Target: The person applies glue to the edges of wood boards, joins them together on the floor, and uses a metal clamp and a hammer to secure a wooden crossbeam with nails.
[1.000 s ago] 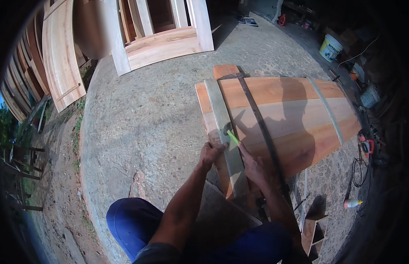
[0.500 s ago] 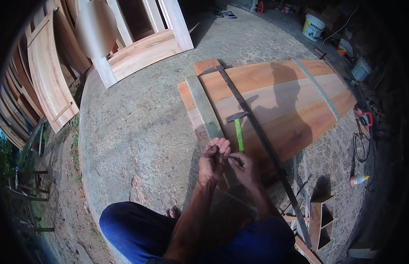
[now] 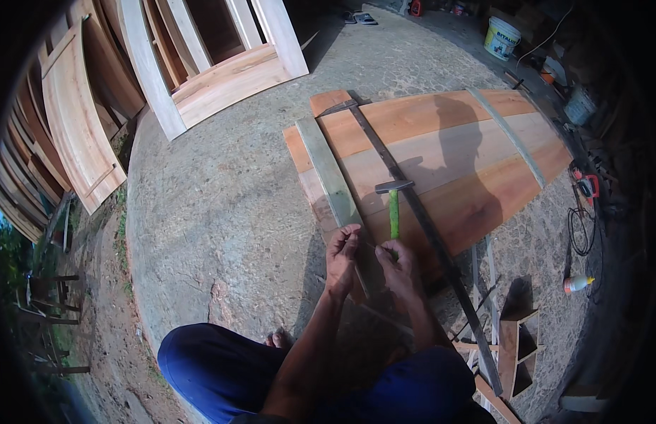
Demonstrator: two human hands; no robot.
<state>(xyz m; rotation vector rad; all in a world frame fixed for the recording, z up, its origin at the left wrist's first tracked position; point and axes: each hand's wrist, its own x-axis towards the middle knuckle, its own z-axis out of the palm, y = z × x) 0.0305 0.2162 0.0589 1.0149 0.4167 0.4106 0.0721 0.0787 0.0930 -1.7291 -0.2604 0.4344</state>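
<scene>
- Your right hand [image 3: 400, 263] is closed around the green handle of the hammer [image 3: 393, 205], just below the centre of the frame. The steel head points up and away from you, over the wooden panel [image 3: 441, 152]. The grip looks to sit low on the handle, so I think the head could swing wide and mark the boards.
- Your left hand [image 3: 340, 256] is just beside the right one, its fingers pinched together near the pale batten [image 3: 333, 180]. A thin dark thing seems to run between both hands, maybe a nail, but it is too small to tell. If it is a nail, a blow that lands off line would hit these fingertips first.
- The long dark metal bar [image 3: 412, 205] lies slanted across the panel and passes right next to the hammer. A careless stroke may catch it and glance off toward your hands.
- You squat at the lower edge of the panel with your knees in blue trousers [image 3: 215, 367] close under your arms. I judge that this leaves little room for a clean swing.
- At the right of the frame a cable [image 3: 578, 230] and a small glue bottle [image 3: 576, 284] lie on the stone floor [image 3: 222, 205]. You could trip over them if you step that way.
</scene>
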